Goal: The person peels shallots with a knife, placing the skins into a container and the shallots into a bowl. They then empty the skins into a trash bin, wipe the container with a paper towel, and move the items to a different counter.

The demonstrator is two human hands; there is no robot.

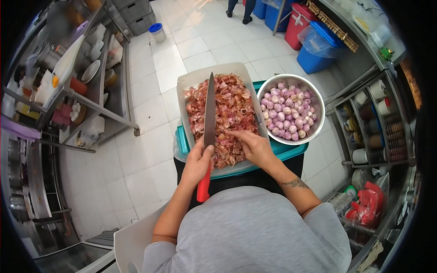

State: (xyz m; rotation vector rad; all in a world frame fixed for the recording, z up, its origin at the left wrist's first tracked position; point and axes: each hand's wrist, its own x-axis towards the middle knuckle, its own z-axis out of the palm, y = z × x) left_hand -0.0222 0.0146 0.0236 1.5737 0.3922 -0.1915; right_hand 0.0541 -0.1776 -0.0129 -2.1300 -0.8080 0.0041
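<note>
**Knife over the peel tray, colander at its right edge**

I see my left hand [199,160] clenched around the red handle of a long knife [209,119]; the handle pokes down past the near rim of the white tray [182,86], and the blade runs straight away from me over the heap of shallot skins [230,113], its tip close to the tray's far edge. My right hand [253,146] lies on the skins at the tray's near right corner, fingers curled down into the pile — I cannot tell whether they pinch anything.

The tray sits on a teal bin lid [291,151], whose edge shows along the left side and at the near right. Just beside the tray's right rim, touching or nearly so, stands a metal colander [314,93] full of peeled shallots [287,111]; it overhangs the lid's far right corner.

Room to move: to my left the white tiled floor [150,132] is open between the tray and a steel shelf rack [98,82] loaded with bowls and containers. Beyond the tray the floor stays open as far as a small blue-lidded tub [157,31] and another person's legs [239,11] at the top edge. To the right it is tight — blue bins [321,45] and a rack of jars [375,127] stand near the colander, with a red bag [366,204] low by my right elbow.
</note>
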